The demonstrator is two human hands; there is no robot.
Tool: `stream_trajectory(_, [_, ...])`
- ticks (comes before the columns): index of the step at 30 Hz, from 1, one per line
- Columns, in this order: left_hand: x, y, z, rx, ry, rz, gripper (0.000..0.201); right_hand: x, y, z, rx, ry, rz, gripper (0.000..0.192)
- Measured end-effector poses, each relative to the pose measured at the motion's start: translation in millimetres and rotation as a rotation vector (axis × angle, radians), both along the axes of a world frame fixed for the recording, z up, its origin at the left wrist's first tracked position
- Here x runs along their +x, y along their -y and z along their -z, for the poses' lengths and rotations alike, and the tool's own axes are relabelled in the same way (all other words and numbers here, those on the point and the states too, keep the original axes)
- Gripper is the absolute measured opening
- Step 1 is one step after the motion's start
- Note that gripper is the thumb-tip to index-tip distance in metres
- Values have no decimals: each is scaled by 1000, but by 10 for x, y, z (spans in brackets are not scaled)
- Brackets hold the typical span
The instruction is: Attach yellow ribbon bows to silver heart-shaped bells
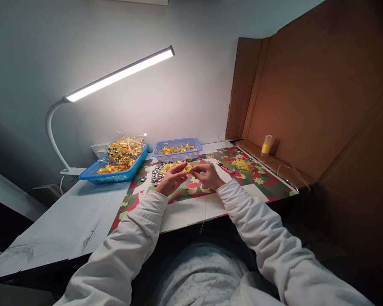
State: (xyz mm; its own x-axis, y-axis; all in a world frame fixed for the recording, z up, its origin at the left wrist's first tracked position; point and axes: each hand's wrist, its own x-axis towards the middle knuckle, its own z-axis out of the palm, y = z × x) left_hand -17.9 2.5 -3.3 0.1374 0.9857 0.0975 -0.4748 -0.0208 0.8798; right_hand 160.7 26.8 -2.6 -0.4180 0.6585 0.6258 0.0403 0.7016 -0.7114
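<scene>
My left hand [172, 179] is closed in a pinch, its fingertips at a small yellow ribbon piece [188, 167]. Close beside it, my right hand [207, 175] also pinches, with thumb and forefinger together at the right side of that piece. A thin yellow thread [205, 209] hangs below my right hand past the table's front edge. Just beyond my left hand lie a heap of shiny silver bells [157, 173] and some loose yellow ribbon pieces [174, 166]. My fingers partly hide the held piece.
A blue basket [115, 176] heaped with yellow pieces and bells stands left; a smaller basket [177, 156] sits behind. To the right lie a red cutter [226, 168], yellow thread clippings [243, 165] and a thread spool [266, 145]. A lamp [121, 74] and cardboard wall [306, 93] border the table.
</scene>
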Motion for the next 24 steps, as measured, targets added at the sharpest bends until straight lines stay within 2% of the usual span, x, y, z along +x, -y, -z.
stream_trajectory(24, [-22,18,-5,3,-91,60,42,5,-38,59,-5,27,-62,17])
